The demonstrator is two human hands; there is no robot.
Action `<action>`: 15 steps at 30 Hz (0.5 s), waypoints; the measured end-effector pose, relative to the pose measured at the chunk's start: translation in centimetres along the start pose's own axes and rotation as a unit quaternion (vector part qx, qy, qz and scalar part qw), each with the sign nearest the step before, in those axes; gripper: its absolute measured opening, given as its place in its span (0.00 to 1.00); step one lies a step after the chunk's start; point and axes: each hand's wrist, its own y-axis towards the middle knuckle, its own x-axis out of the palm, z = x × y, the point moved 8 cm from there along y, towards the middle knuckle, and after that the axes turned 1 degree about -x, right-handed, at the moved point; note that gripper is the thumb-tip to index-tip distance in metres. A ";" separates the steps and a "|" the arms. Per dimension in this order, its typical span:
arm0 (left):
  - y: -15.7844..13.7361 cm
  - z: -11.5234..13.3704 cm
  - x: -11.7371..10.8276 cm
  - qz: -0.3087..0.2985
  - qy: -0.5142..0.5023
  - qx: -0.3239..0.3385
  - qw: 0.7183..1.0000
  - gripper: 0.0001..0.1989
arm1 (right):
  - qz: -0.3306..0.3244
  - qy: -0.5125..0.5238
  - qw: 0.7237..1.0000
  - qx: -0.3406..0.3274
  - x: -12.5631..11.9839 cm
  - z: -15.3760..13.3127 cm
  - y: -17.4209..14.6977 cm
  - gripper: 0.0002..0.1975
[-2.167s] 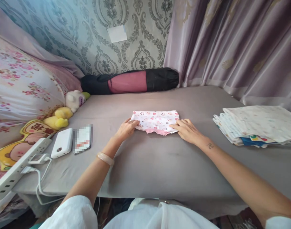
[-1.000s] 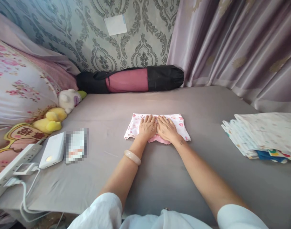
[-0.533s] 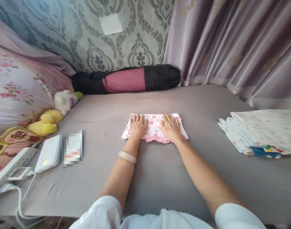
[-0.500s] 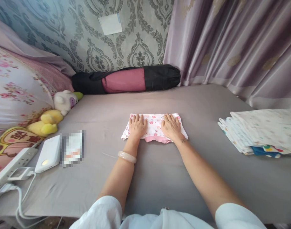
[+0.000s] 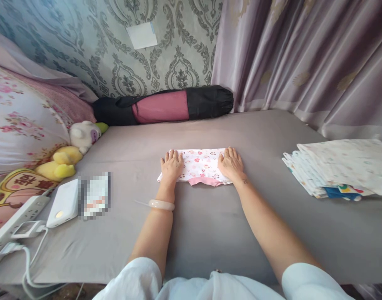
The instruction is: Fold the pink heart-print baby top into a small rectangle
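A folded white garment (image 5: pixel 199 163) with a pink and red print lies flat in front of me, its pink trimmed edge facing my body. My left hand (image 5: pixel 172 166) rests palm down on the garment's left end, fingers stretched forward. On the right end lies my right hand (image 5: pixel 231 165), also flat with its fingers extended and the thumb turned inward. The printed middle shows between the two hands, while the parts under the palms are hidden.
Folded cloths (image 5: pixel 338 166) are stacked on the right of the grey sheet (image 5: pixel 209 233). A black and pink rolled bag (image 5: pixel 161 107) lies along the wall. To the left are plush toys (image 5: pixel 67 160), a white power bank (image 5: pixel 64 203) and a power strip (image 5: pixel 18 221).
My hands have slid apart along the garment, the left toward its left end and the right toward its right end. The camera view has shifted slightly.
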 end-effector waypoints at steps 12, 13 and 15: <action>0.4 -0.3 -0.7 0.018 -0.015 -0.004 1.000 0.29 | -0.017 -0.023 0.999 -0.042 -0.8 -0.3 -0.2 0.32; 0.4 -0.3 -0.4 0.004 -0.011 -0.005 1.000 0.29 | -0.023 -0.025 0.998 -0.043 -0.7 -0.3 -0.2 0.32; 0.4 -0.5 0.1 -0.023 -0.004 -0.007 1.000 0.29 | -0.036 -0.026 0.998 -0.040 -0.3 -0.2 -0.2 0.32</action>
